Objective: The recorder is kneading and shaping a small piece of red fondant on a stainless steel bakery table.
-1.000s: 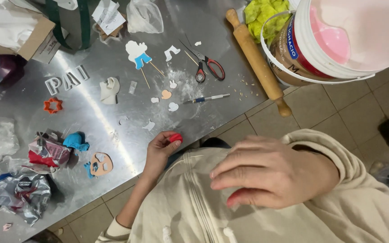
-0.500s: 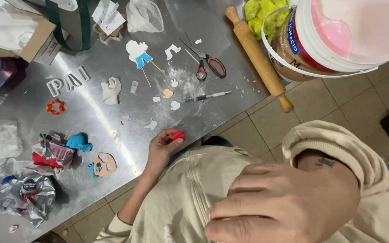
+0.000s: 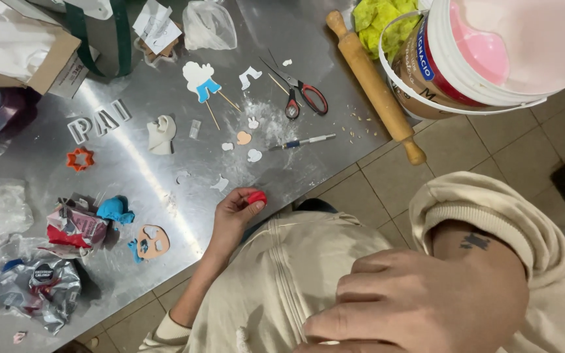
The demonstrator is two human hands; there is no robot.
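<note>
While resting flat on cream clothing, right hand with fingers spread, holding nothing. Left hand at steel table edge, fingers closed around red lump. Nearby: rolling pin, scissors.

Glossy steel-like table, wooden rolling pin
</note>
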